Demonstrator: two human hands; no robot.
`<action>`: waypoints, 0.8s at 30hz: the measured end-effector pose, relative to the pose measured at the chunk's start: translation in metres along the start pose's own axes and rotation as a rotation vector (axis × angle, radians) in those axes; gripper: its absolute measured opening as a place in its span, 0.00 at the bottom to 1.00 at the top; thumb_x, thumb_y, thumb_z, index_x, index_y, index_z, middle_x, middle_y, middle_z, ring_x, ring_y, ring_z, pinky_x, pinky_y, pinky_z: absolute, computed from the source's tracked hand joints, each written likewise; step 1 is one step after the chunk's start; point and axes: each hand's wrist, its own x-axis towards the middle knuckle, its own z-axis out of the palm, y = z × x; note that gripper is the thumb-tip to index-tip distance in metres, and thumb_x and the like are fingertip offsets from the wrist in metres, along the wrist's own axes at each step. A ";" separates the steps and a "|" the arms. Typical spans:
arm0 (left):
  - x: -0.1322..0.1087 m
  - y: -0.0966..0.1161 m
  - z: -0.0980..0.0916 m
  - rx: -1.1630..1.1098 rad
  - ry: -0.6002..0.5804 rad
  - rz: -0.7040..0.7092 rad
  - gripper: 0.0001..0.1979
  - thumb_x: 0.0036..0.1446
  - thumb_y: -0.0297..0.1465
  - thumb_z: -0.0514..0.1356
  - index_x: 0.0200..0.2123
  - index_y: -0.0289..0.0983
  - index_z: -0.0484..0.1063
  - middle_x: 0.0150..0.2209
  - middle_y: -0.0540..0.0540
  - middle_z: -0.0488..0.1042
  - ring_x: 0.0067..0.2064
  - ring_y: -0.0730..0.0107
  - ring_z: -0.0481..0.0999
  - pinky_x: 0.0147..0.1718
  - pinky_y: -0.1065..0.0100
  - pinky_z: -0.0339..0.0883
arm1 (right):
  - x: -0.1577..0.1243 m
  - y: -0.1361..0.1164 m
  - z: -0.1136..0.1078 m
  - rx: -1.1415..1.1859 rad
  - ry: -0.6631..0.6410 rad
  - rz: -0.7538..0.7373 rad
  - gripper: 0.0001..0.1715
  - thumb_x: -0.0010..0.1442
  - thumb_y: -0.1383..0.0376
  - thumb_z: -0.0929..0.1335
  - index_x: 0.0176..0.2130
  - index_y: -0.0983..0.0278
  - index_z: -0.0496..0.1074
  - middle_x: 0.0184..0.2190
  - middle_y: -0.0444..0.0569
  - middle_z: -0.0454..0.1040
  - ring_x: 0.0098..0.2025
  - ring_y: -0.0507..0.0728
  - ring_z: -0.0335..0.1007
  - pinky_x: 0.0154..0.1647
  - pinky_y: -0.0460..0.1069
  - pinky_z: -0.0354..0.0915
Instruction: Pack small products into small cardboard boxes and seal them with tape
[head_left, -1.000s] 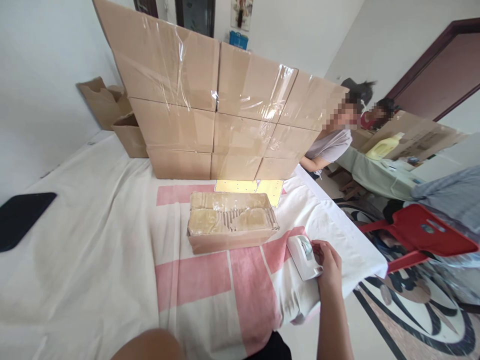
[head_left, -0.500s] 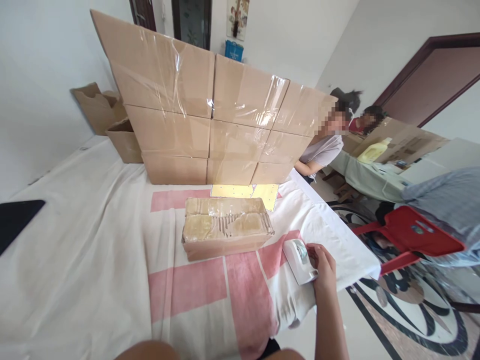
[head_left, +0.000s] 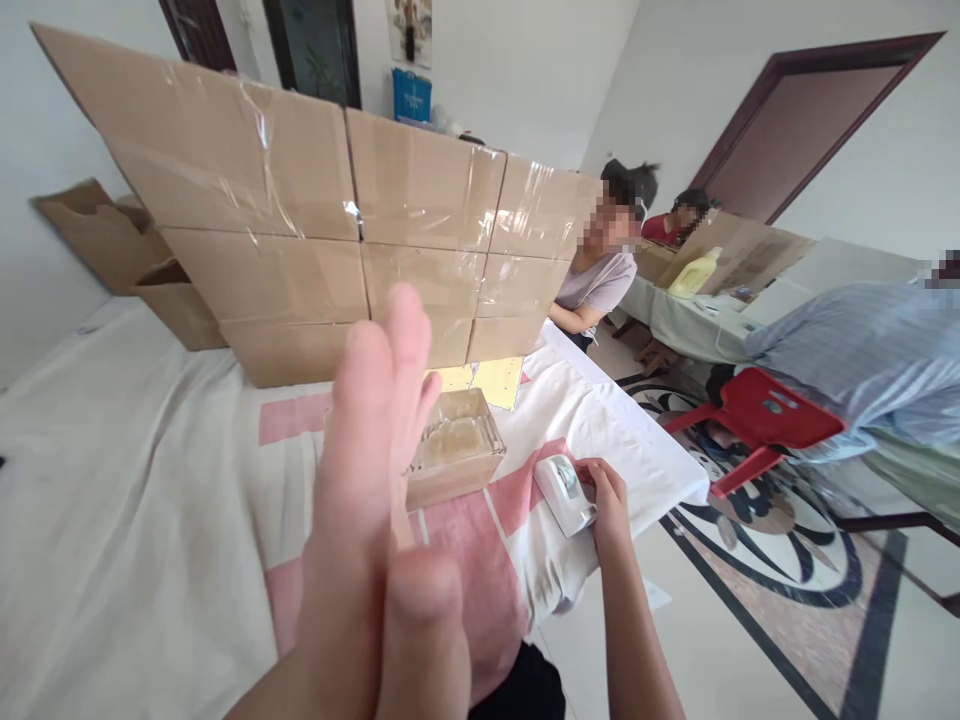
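My left hand [head_left: 382, 470] is raised close to the camera, fingers stretched out and nothing seen in it. It hides the left part of a taped cardboard box [head_left: 457, 435] lying on the cloth. At the table's right front, my right hand [head_left: 606, 495] has its fingers curled against the right side of a white tape dispenser [head_left: 564, 498]; its fingertips are partly hidden. Behind the box lies a flat yellow sheet [head_left: 496, 380] with small marks.
A tall panel of taped cardboard [head_left: 285, 190] stands across the table's back. Open cartons [head_left: 176, 300] sit at the left. A person [head_left: 604, 280] is beyond the panel's right end; another sits by a red chair [head_left: 780, 415]. The table's edge [head_left: 637, 430] runs along the right.
My left hand has come up into view in front of the box. The view has turned right, so the scene shifts left. My right hand stays at the tape dispenser.
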 end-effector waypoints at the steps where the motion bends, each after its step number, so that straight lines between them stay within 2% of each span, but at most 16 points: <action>1: 0.004 -0.004 0.002 -0.013 0.007 -0.008 0.30 0.74 0.46 0.45 0.76 0.55 0.44 0.75 0.64 0.49 0.77 0.55 0.47 0.75 0.48 0.52 | 0.000 0.001 0.000 0.008 -0.007 0.001 0.18 0.59 0.50 0.70 0.32 0.62 0.79 0.30 0.46 0.77 0.36 0.57 0.70 0.41 0.50 0.64; 3: 0.008 -0.017 0.010 0.005 0.017 0.056 0.33 0.73 0.42 0.49 0.76 0.52 0.42 0.77 0.63 0.41 0.78 0.53 0.38 0.76 0.41 0.45 | 0.000 0.001 0.000 0.010 -0.017 -0.006 0.18 0.60 0.51 0.70 0.32 0.62 0.79 0.31 0.46 0.77 0.37 0.57 0.70 0.42 0.50 0.64; 4: 0.009 -0.023 0.016 0.031 0.022 0.136 0.34 0.72 0.39 0.52 0.76 0.50 0.42 0.77 0.60 0.40 0.78 0.51 0.38 0.75 0.39 0.45 | 0.000 0.000 0.000 0.017 -0.020 -0.006 0.18 0.60 0.51 0.70 0.32 0.62 0.79 0.31 0.46 0.77 0.37 0.57 0.70 0.42 0.50 0.64; 5: 0.007 -0.029 0.023 0.056 0.022 0.213 0.35 0.71 0.35 0.54 0.76 0.47 0.43 0.78 0.55 0.41 0.78 0.51 0.41 0.75 0.40 0.48 | -0.001 0.000 0.001 0.028 -0.021 -0.002 0.17 0.59 0.51 0.70 0.32 0.61 0.79 0.31 0.46 0.77 0.37 0.57 0.71 0.42 0.50 0.64; 7: -0.002 -0.040 0.042 0.063 -0.048 0.307 0.34 0.68 0.30 0.55 0.74 0.43 0.49 0.74 0.45 0.55 0.74 0.53 0.57 0.70 0.46 0.62 | -0.002 -0.003 0.002 0.056 -0.027 0.005 0.18 0.59 0.50 0.70 0.32 0.61 0.78 0.31 0.46 0.78 0.37 0.57 0.71 0.42 0.50 0.64; 9: -0.023 -0.050 0.066 0.035 -0.245 0.284 0.28 0.68 0.29 0.55 0.70 0.41 0.57 0.63 0.42 0.72 0.65 0.58 0.72 0.61 0.54 0.73 | -0.004 -0.006 0.003 0.066 -0.037 0.008 0.18 0.59 0.49 0.70 0.32 0.61 0.78 0.31 0.46 0.78 0.37 0.58 0.71 0.42 0.50 0.65; 11: -0.054 -0.061 0.093 0.046 -0.574 0.189 0.21 0.69 0.31 0.54 0.64 0.42 0.64 0.55 0.44 0.79 0.56 0.62 0.79 0.56 0.58 0.75 | -0.006 -0.010 0.003 0.063 -0.066 0.001 0.19 0.60 0.49 0.70 0.32 0.61 0.77 0.31 0.46 0.77 0.37 0.58 0.70 0.41 0.51 0.65; 12: -0.072 -0.068 0.105 0.090 -0.728 0.156 0.20 0.70 0.33 0.54 0.63 0.41 0.65 0.57 0.42 0.77 0.58 0.59 0.77 0.58 0.56 0.73 | -0.006 -0.011 0.003 0.063 -0.078 -0.003 0.19 0.60 0.49 0.70 0.31 0.61 0.77 0.30 0.46 0.77 0.36 0.58 0.70 0.41 0.51 0.65; 13: -0.090 -0.076 0.116 0.162 -0.829 0.153 0.22 0.69 0.35 0.56 0.63 0.39 0.65 0.61 0.40 0.74 0.62 0.55 0.74 0.61 0.52 0.71 | -0.006 -0.012 0.002 0.066 -0.085 -0.006 0.18 0.60 0.49 0.70 0.31 0.61 0.77 0.30 0.46 0.77 0.36 0.58 0.70 0.42 0.51 0.65; 15: -0.122 -0.093 0.132 0.297 -0.953 0.199 0.27 0.68 0.39 0.58 0.66 0.37 0.63 0.68 0.37 0.66 0.69 0.48 0.65 0.66 0.46 0.64 | -0.006 -0.013 0.002 0.076 -0.080 -0.005 0.18 0.59 0.49 0.70 0.31 0.61 0.76 0.30 0.46 0.77 0.37 0.58 0.70 0.42 0.51 0.65; 18: -0.150 -0.113 0.141 0.389 -1.018 0.287 0.26 0.68 0.40 0.57 0.66 0.39 0.65 0.72 0.41 0.61 0.73 0.47 0.57 0.69 0.43 0.57 | -0.005 -0.012 0.001 0.074 -0.059 -0.001 0.18 0.59 0.49 0.71 0.30 0.61 0.76 0.30 0.46 0.76 0.37 0.58 0.70 0.42 0.51 0.64; 20: -0.157 -0.120 0.142 0.412 -1.000 0.303 0.24 0.70 0.40 0.55 0.65 0.40 0.66 0.72 0.44 0.61 0.74 0.47 0.56 0.70 0.44 0.53 | -0.005 -0.011 0.000 0.078 -0.069 0.000 0.18 0.59 0.49 0.70 0.30 0.60 0.76 0.30 0.46 0.77 0.36 0.58 0.70 0.42 0.51 0.64; 24: -0.163 -0.121 0.143 0.424 -0.937 0.281 0.29 0.69 0.43 0.54 0.68 0.37 0.63 0.74 0.45 0.58 0.74 0.48 0.54 0.72 0.47 0.51 | -0.007 -0.012 -0.001 0.101 -0.105 0.003 0.17 0.61 0.51 0.70 0.31 0.61 0.76 0.31 0.45 0.77 0.36 0.58 0.69 0.41 0.50 0.64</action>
